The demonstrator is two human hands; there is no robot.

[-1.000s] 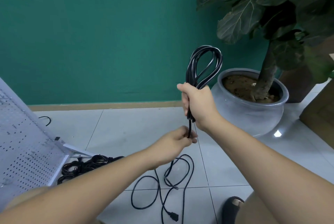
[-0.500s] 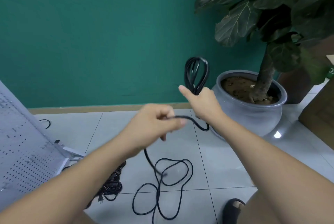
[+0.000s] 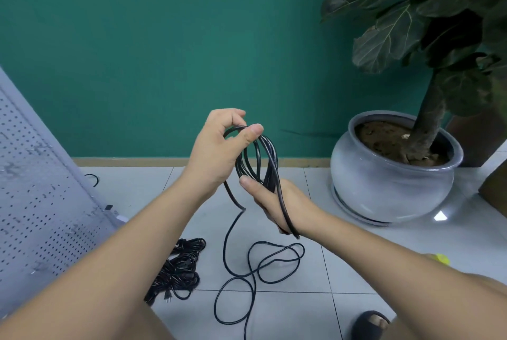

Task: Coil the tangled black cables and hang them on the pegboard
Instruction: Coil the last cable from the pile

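My right hand holds a bunch of several black cable loops, palm up, with the thumb pressing them. My left hand pinches a fresh loop of the same cable at the top of the bunch. The cable's loose tail drops from my left hand to the tiled floor and lies there in slack curls. A second pile of tangled black cables lies on the floor by my left forearm. The white pegboard leans at the left edge.
A large grey pot with a big-leaved plant stands at the right against the green wall. A brown piece of furniture sits at the far right. My sandalled foot shows at the bottom right. A small cable end lies behind the pegboard.
My left hand rose from below and brought another loop of cable up to the bunch. My right hand turned palm up and lowered, so the loops now lean toward me.
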